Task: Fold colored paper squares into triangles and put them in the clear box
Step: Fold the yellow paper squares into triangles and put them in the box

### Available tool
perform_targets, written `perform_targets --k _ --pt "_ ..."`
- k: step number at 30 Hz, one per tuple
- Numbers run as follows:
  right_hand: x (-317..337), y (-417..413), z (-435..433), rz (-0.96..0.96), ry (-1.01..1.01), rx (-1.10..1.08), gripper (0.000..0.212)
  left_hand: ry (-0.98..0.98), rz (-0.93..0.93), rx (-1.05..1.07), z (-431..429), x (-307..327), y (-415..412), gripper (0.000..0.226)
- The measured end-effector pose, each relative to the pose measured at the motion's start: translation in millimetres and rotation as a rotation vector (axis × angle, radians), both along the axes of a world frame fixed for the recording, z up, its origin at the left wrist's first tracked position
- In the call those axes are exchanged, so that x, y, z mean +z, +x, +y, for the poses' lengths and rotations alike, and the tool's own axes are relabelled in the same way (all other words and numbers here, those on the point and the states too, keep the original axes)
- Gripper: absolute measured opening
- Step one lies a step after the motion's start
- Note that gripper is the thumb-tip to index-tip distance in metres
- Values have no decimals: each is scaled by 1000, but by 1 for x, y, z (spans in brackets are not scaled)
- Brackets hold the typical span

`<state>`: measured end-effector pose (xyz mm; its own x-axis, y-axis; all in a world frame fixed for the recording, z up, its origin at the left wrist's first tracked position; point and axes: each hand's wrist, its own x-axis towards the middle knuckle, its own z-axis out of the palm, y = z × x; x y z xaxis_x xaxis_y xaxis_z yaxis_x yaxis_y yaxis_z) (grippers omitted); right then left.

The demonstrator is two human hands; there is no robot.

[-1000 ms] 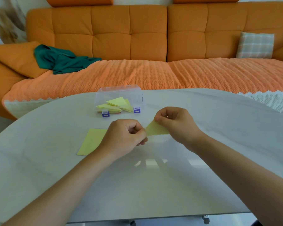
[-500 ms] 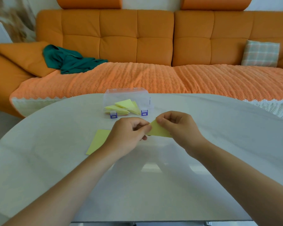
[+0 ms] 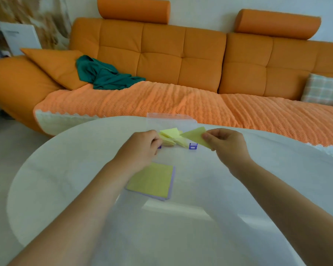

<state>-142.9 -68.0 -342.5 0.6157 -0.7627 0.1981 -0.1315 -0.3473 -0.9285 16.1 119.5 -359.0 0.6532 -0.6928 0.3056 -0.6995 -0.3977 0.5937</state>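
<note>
Paper squares (image 3: 152, 179) lay in a yellow stack on the pale surface (image 3: 65, 179), nearest the person.
Just beyond, the left grip (image 3: 140, 148) was curled at the front of the clear box (image 3: 171, 121); whether it held anything could not be told. The right grip (image 3: 227, 143) pinched a folded yellow triangle (image 3: 195, 137) in the air by the box's front, where other triangles (image 3: 170, 133) lay inside. An orange sofa (image 3: 161, 54) stood behind.

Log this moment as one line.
step: placing | right hand: pinches yellow triangle at clear box | left hand: curled beside box, hold unclear | paper stack: on table
</note>
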Motion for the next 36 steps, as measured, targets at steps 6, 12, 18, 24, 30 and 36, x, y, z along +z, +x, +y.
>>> perform_targets --k 6,12,18,24,30,36 --pt "15 79 -5 82 -65 86 6 -82 -150 50 -1 -9 26 16" --pt "9 128 -11 373 -159 180 12 -61 -256 36 -6 -17 35 29" --pt "-7 142 -10 490 -227 211 12 33 -245 -61 -9 -31 40 36" --pt "-11 139 -8 582 -480 149 15 134 -321 -44 -14 -38 39 36" --pt "-16 128 -2 576 -420 266 21 122 -254 -70 -14 -35 39 42" --pt "-1 105 1 322 -454 222 21 -65 -258 -75 -4 -24 34 38"
